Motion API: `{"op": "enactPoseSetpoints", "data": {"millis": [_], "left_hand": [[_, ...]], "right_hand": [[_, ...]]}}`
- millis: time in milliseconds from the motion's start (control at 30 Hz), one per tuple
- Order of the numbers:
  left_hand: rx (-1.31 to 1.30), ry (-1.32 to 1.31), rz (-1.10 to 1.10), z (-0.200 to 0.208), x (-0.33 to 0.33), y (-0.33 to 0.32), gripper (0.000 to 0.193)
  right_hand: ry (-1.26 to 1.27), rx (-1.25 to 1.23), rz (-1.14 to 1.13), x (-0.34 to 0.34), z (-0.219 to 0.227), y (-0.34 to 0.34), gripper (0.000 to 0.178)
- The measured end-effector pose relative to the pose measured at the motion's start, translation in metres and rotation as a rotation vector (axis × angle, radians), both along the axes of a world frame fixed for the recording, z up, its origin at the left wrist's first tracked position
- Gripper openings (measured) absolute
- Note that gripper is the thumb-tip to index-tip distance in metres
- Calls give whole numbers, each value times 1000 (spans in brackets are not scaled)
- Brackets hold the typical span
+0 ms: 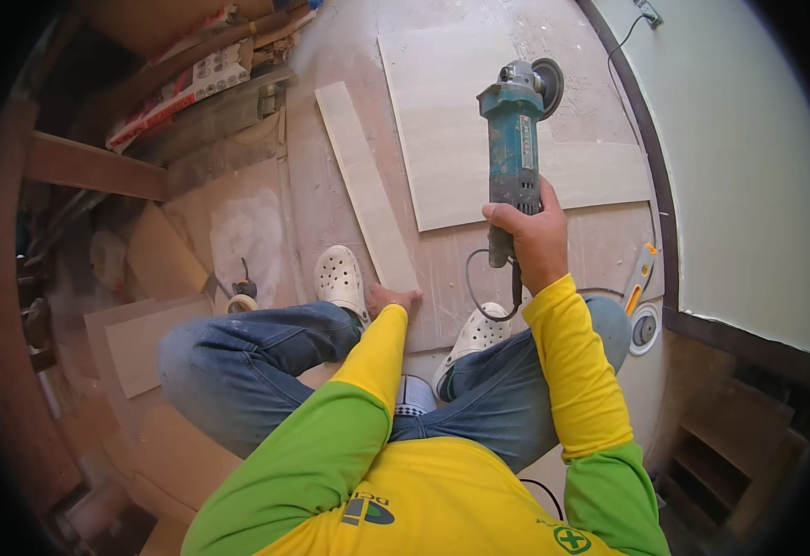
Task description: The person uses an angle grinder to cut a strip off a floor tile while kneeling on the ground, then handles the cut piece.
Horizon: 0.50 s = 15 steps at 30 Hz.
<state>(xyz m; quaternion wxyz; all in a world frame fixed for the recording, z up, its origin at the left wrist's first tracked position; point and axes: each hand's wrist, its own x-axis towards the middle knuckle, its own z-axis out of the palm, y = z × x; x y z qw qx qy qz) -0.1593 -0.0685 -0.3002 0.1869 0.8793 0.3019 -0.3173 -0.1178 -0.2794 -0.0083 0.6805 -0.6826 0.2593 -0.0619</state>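
Observation:
In my right hand (pixel 542 243) is a teal and black angle grinder (pixel 513 153), gripped round its rear body with the thumb across it. Its disc (pixel 550 88) faces up and to the right, off the boards. A black cord loops down from the tool's end. My left hand (pixel 393 297) is down at the near end of a long, narrow pale board (pixel 366 185), closed on that end; some of its fingers are hidden. The strip lies on the floor between my feet, slanting away to the left.
Beyond lies a large pale sheet (pixel 451 130) with a cut-out corner. At right are a yellow-handled tool (pixel 641 273), a round disc (pixel 645 329) and a pale wall panel (pixel 739 167). A tape roll (pixel 242 303), cardboard pieces (pixel 150 343) and stacked timber (pixel 210 74) are at left.

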Motion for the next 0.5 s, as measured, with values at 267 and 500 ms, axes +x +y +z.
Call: {"op": "enactPoseSetpoints", "data": {"millis": [267, 500], "left_hand": [[-777, 164, 146, -2, 15, 50, 69], [-1087, -63, 514, 115, 14, 51, 45]], "right_hand": [[-77, 15, -7, -3, 0, 5, 58], [-103, 61, -42, -4, 4, 14, 53]]}}
